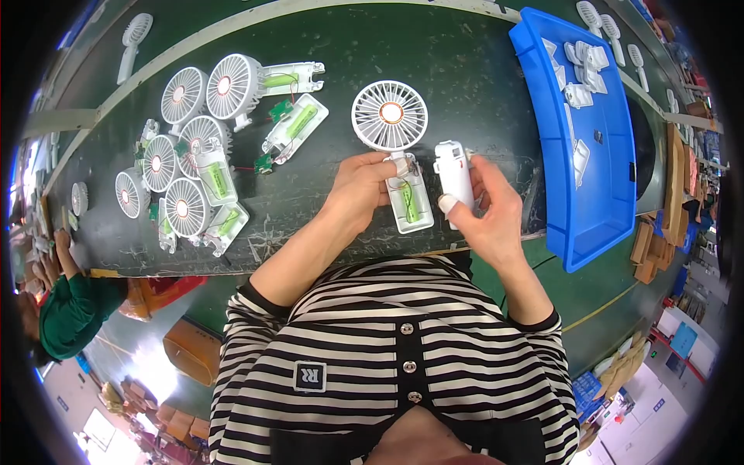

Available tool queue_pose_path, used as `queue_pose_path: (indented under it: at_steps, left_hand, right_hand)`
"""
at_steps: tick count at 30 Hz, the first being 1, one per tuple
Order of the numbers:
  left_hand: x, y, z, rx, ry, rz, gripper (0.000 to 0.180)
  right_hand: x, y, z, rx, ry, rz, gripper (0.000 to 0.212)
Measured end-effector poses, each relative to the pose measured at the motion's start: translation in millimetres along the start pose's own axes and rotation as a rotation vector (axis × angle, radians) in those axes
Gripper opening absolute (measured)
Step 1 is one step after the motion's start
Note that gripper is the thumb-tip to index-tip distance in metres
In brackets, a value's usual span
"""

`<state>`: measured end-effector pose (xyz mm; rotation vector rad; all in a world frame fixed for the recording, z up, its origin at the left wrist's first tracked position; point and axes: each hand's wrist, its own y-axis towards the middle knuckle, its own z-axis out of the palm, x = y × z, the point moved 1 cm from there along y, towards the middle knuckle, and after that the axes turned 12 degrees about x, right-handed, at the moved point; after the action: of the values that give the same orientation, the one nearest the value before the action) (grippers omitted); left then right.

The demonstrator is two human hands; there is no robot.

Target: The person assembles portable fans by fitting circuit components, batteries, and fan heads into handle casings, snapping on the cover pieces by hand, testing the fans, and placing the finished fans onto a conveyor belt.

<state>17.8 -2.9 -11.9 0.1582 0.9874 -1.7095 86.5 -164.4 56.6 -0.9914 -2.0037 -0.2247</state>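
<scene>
My left hand (358, 190) grips a white handheld fan (390, 116) at the neck, its round grille pointing away from me. The fan's handle (411, 203) lies open toward me, with a green battery cell and wires showing inside. Just to the right, my right hand (491, 208) holds a white handle cover (456, 174) upright, its smooth outer face visible. A narrow gap separates the cover from the open handle. White wraps sit on a thumb of each hand.
Several partly assembled fans (183, 208) with exposed green batteries crowd the left of the dark green table (310, 213). A blue bin (590, 225) with white plastic parts stands at right. Finished-looking fans (136, 35) lie beyond the table strip. A person in green (77, 314) works at far left.
</scene>
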Motion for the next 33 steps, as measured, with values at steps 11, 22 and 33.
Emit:
queue_pose_path:
  at_steps: [11, 22, 33]
  left_hand:
    - [-4, -3, 4, -0.017, -0.103, 0.025, 0.033]
    - [-3, -5, 6, -0.004, -0.126, 0.055, 0.039]
    - [-1, -4, 5, 0.004, -0.156, 0.036, 0.035]
  right_hand:
    - [22, -1, 18, 0.035, -0.403, -0.179, 0.05]
    - [28, 12, 34, 0.09, -0.473, -0.173, 0.051]
    - [25, 13, 38, 0.097, -0.505, -0.177, 0.05]
